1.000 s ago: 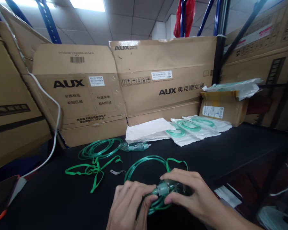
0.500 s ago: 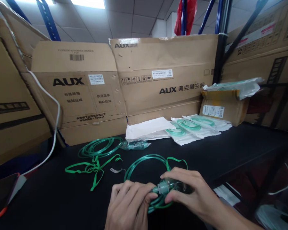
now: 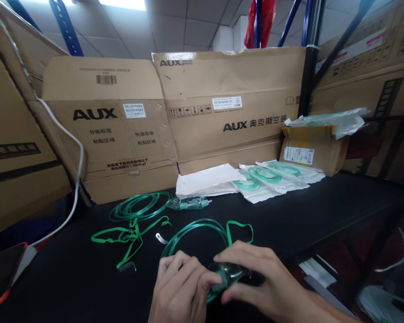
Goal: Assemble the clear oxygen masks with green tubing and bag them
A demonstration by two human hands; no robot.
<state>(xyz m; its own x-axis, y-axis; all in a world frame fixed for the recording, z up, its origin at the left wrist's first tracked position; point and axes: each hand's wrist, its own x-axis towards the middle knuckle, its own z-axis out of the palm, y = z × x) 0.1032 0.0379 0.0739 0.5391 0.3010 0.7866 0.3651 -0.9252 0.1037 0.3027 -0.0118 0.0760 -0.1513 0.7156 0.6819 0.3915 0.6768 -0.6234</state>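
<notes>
My right hand [image 3: 259, 278] is closed around a clear green oxygen mask [image 3: 234, 272], fingers above it and thumb below. Against the mask's connector end presses my left hand [image 3: 186, 287], its fingers curled and its thumb on the connector [image 3: 221, 282]. What lies inside the left fingers is mostly hidden. Coiled green tubing [image 3: 202, 226] loops behind and beneath both hands. A green elastic strap [image 3: 240, 224] rises in a loop behind the right hand. Left of the coil lies a small metal strip [image 3: 161, 238] with a hole in it.
At the left are another tubing coil [image 3: 138, 207], clear mask parts [image 3: 190, 203], loose green straps [image 3: 131, 235] and a thin shiny strip [image 3: 127, 268]. White packets [image 3: 269, 179] lie behind, near a small carton [image 3: 313, 150]. Large cardboard sheets [image 3: 229, 89] wall the back. A white cable [image 3: 82, 157] hangs left.
My left thumb has moved right onto the connector, now mostly covered. The mask, strap and tubing have shifted slightly left. A thin strip shows below the loose straps, and the metal strip looks turned.
</notes>
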